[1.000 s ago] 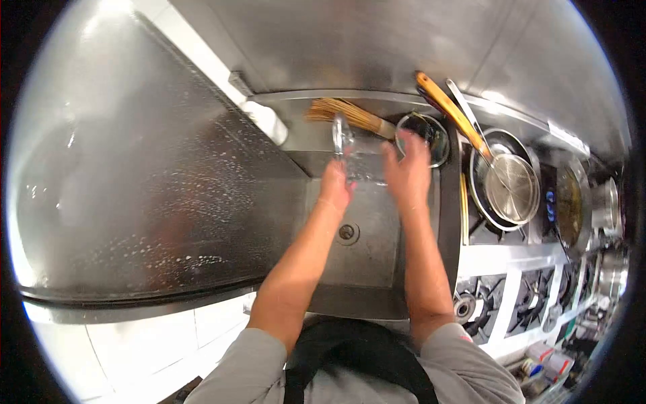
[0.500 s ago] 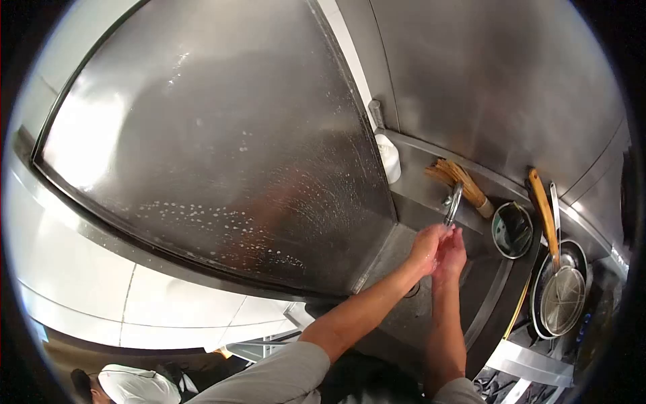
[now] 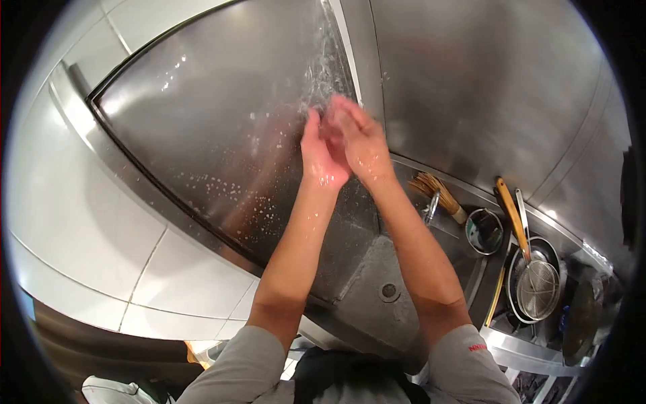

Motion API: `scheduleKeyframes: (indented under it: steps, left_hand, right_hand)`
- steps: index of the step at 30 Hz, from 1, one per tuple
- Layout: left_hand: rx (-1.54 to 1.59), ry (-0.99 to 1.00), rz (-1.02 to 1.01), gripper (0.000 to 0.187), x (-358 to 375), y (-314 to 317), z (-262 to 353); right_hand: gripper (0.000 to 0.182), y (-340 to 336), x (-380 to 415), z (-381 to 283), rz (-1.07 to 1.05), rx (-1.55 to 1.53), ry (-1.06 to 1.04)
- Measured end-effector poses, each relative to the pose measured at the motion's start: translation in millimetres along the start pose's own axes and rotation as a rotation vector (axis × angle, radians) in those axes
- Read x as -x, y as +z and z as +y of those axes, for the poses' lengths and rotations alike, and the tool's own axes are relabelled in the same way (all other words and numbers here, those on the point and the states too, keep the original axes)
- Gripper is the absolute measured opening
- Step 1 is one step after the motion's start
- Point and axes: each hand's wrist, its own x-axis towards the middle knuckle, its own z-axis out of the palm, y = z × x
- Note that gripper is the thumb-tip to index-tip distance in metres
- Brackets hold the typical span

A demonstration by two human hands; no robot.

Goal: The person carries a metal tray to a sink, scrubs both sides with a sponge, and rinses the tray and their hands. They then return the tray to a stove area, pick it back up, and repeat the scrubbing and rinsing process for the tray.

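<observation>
The left hand point(image 3: 323, 153) and right hand point(image 3: 363, 145) are cupped together, wet, fingers slightly blurred, with water point(image 3: 324, 71) splashed just beyond them. Below them lies the wet steel counter point(image 3: 222, 114). Toward the wearer from the grip is the sink point(image 3: 383, 276) with its drain point(image 3: 389, 291). To the right of the grip are the faucet point(image 3: 432, 205), bamboo brush point(image 3: 441, 194) and round container point(image 3: 484, 231); farther right, a strainer point(image 3: 538, 289) rests over a pan point(image 3: 515, 283).
</observation>
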Motion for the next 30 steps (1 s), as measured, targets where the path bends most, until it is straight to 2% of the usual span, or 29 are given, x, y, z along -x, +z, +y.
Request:
scheduleKeyframes:
  steps: [2,3,4,5,6,7,8,10,13,16,19,22,23,25,27,28,30]
  left_hand:
    - [-0.121,-0.008,0.053,0.047,30,-58,-33]
    - [-0.177,-0.157,0.168,0.039,58,-93,-54]
    - [-0.282,-0.166,0.084,0.035,100,-108,-78]
    - [-0.491,-0.363,0.181,0.037,147,-155,-99]
    - [-0.704,-0.597,0.239,0.042,195,-203,-119]
    - [-0.868,-0.836,0.258,0.05,243,-249,-138]
    - [-0.938,-0.976,0.316,0.045,282,-305,-171]
    - [-0.992,-1.043,0.222,0.045,331,-261,-146]
    - [-1.046,-1.024,-0.004,0.046,323,-193,-83]
    - [-1.033,-0.734,-0.176,0.047,327,-166,-18]
    - [-0.952,-0.672,-0.061,0.047,377,-158,28]
    - [-0.841,-0.754,0.15,0.051,462,-190,46]
    - [-0.844,-0.82,0.213,0.053,489,-208,48]
    - [-0.904,-0.9,0.375,0.053,543,-250,48]
    - [-1.045,-0.934,0.579,0.047,579,-259,47]
    - [-1.064,-0.84,0.73,0.041,621,-304,37]
    - [-1.021,-0.755,1.001,0.035,687,-335,29]
  right_hand:
    - [0.036,-18,40,39,-0.059,0.272,-0.003]
    - [0.035,-37,68,78,-0.112,0.354,0.14]
    - [0.032,-57,103,114,-0.134,0.312,0.292]
    - [0.031,-83,138,149,-0.121,0.146,0.528]
    - [0.026,-103,173,163,0.039,0.011,0.701]
    - [0.022,-131,199,180,0.218,-0.164,0.774]
    - [0.02,-159,215,191,0.399,-0.34,0.841]
    - [0.019,-200,224,189,0.531,-0.576,0.767]
    - [0.026,-226,206,181,0.647,-0.937,0.726]
    - [0.027,-221,203,158,0.54,-0.863,0.665]
    - [0.027,-237,210,216,0.5,-1.111,0.552]
    - [0.025,-204,203,246,0.948,-0.947,0.768]
    - [0.032,-175,185,221,0.96,-0.869,0.883]
    - [0.048,-114,121,182,0.689,-1.087,0.624]
    - [0.055,-58,63,92,0.016,-1.14,0.28]
    - [0.06,-30,50,32,-0.12,-1.048,0.255]
    - [0.062,-3,35,-9,-0.197,-0.941,0.282]
